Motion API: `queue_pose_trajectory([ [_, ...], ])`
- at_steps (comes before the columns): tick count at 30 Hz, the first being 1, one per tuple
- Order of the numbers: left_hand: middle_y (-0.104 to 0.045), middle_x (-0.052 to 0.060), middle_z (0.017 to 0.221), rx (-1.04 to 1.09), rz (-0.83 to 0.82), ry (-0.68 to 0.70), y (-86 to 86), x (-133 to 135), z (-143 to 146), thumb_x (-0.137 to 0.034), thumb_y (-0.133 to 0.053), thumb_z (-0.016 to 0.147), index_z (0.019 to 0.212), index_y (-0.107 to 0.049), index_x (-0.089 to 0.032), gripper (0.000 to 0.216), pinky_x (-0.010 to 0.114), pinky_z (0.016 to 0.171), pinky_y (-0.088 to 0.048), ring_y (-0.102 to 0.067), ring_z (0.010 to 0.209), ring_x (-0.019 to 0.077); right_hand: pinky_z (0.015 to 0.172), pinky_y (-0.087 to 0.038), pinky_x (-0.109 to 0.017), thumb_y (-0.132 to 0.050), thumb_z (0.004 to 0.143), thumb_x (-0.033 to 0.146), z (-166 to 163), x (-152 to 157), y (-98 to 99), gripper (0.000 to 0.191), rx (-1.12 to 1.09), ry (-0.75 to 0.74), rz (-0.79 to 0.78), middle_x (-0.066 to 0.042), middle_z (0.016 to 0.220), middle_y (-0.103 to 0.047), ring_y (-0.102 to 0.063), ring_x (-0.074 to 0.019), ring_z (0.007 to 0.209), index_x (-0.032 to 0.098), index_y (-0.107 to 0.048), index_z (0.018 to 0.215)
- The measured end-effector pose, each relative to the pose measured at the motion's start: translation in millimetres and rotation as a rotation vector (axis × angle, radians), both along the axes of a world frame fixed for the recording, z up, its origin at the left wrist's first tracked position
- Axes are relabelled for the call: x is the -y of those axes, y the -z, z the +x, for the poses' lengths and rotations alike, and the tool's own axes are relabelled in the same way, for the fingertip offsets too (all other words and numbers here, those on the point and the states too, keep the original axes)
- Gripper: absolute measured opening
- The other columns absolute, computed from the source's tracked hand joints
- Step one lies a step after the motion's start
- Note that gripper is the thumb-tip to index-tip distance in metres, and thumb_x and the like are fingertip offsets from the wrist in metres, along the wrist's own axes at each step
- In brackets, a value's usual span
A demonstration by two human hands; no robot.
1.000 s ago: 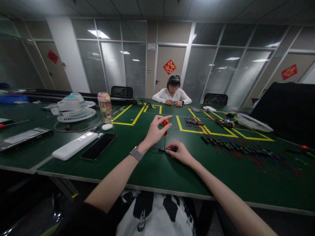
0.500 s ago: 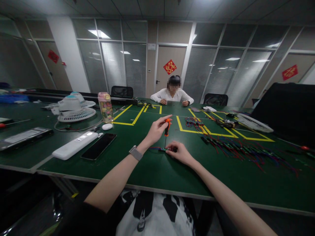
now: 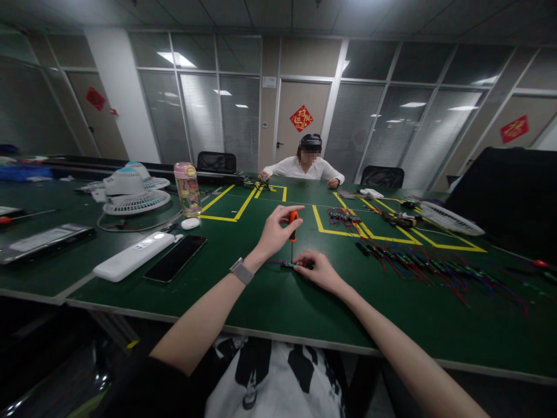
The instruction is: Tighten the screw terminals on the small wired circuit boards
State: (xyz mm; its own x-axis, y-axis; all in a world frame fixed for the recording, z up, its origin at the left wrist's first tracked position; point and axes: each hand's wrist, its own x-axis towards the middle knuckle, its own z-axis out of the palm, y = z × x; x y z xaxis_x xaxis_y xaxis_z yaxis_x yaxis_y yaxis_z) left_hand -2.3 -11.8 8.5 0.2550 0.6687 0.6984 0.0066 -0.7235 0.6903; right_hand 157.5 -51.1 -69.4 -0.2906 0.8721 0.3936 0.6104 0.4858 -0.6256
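Observation:
My left hand (image 3: 278, 229) is closed around the handle of an orange-and-black screwdriver (image 3: 293, 233), with the index finger stretched out over its top. The screwdriver stands upright, its thin shaft reaching down to a small green circuit board (image 3: 287, 265) on the table. Red and blue wires run from the board's left end. With thumb and fingertips, my right hand (image 3: 317, 270) grips the board's right end against the tabletop. The exact contact of the screwdriver's tip is too small to make out.
On the green table (image 3: 261, 302), several wired boards (image 3: 435, 264) lie at the right and a smaller bunch (image 3: 343, 217) farther back. A phone (image 3: 176, 258), white power strip (image 3: 134, 255), bottle (image 3: 188, 188) and fan (image 3: 134, 194) are at the left. A person (image 3: 304, 165) sits opposite.
My left fingers have shifted on the screwdriver handle, the thumb now crossing its front; the board stays put. The person opposite has moved a hand outward to the dark items at the left.

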Motion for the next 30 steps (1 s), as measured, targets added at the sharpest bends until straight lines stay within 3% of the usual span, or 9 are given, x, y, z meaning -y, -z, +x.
queue_pose_trajectory([
  [2, -0.055, 0.006, 0.102, -0.019, 0.031, -0.029, -0.2, 1.0, -0.4, -0.026, -0.059, 0.079, 0.110, -0.063, -0.022, 0.032, 0.024, 0.080, -0.046, -0.055, 0.093, 0.0146, 0.060, -0.042, -0.024, -0.061, 0.074, 0.020, 0.2, -0.3, 0.5, 0.012, -0.001, 0.000, 0.005, -0.002, 0.071, -0.058, -0.052, -0.0114, 0.062, 0.015, -0.068, 0.082],
  [7, -0.059, 0.006, 0.103, 0.004, -0.062, 0.142, -1.0, 2.9, 0.8, -0.021, -0.046, 0.086, 0.122, -0.054, -0.020, 0.037, 0.026, 0.081, -0.047, -0.059, 0.089, 0.0129, 0.058, -0.041, -0.023, -0.062, 0.074, 0.019, 0.3, -0.8, 1.7, 0.011, -0.007, 0.000, 0.008, -0.001, 0.070, -0.058, -0.052, -0.0113, 0.061, 0.015, -0.068, 0.082],
  [13, -0.057, 0.005, 0.101, -0.037, 0.060, 0.021, 0.6, 3.4, 1.3, -0.027, -0.058, 0.079, 0.112, -0.061, -0.022, 0.033, 0.026, 0.081, -0.047, -0.056, 0.090, 0.0139, 0.058, -0.040, -0.023, -0.061, 0.074, 0.020, 0.3, 0.2, 0.7, 0.011, -0.010, 0.005, 0.011, -0.001, 0.070, -0.057, -0.051, -0.0112, 0.060, 0.015, -0.068, 0.082],
  [19, -0.061, 0.006, 0.101, -0.003, -0.064, 0.120, -1.3, 4.8, 1.4, -0.025, -0.049, 0.085, 0.123, -0.053, -0.021, 0.038, 0.027, 0.078, -0.048, -0.060, 0.086, 0.0136, 0.058, -0.041, -0.023, -0.062, 0.074, 0.021, 1.7, -1.5, 2.1, 0.012, -0.007, 0.002, 0.003, -0.001, 0.069, -0.057, -0.051, -0.0113, 0.061, 0.015, -0.068, 0.083],
  [24, -0.058, 0.005, 0.096, -0.027, 0.066, -0.046, -3.4, 7.4, -1.2, -0.030, -0.058, 0.079, 0.107, -0.064, -0.021, 0.030, 0.025, 0.078, -0.046, -0.056, 0.088, 0.0137, 0.058, -0.042, -0.023, -0.063, 0.074, 0.022, 1.9, -2.3, 2.9, 0.012, 0.000, 0.006, 0.002, -0.002, 0.071, -0.058, -0.052, -0.0116, 0.061, 0.015, -0.068, 0.082],
  [28, -0.059, 0.006, 0.100, 0.026, 0.000, 0.067, -2.8, 4.3, -1.4, -0.027, -0.043, 0.088, 0.113, -0.061, -0.020, 0.032, 0.027, 0.080, -0.046, -0.058, 0.086, 0.0127, 0.058, -0.042, -0.024, -0.063, 0.074, 0.022, 1.7, -2.0, 2.2, 0.012, 0.001, 0.001, -0.004, -0.002, 0.072, -0.059, -0.053, -0.0118, 0.062, 0.016, -0.068, 0.082],
  [30, -0.060, 0.005, 0.096, 0.038, -0.031, 0.085, -1.7, 2.7, -0.9, -0.028, -0.045, 0.087, 0.114, -0.060, -0.018, 0.032, 0.027, 0.077, -0.047, -0.058, 0.081, 0.0122, 0.058, -0.042, -0.024, -0.063, 0.074, 0.022, 1.5, -1.6, 1.7, 0.012, 0.003, 0.001, -0.005, -0.002, 0.072, -0.059, -0.053, -0.0116, 0.062, 0.016, -0.068, 0.082],
])
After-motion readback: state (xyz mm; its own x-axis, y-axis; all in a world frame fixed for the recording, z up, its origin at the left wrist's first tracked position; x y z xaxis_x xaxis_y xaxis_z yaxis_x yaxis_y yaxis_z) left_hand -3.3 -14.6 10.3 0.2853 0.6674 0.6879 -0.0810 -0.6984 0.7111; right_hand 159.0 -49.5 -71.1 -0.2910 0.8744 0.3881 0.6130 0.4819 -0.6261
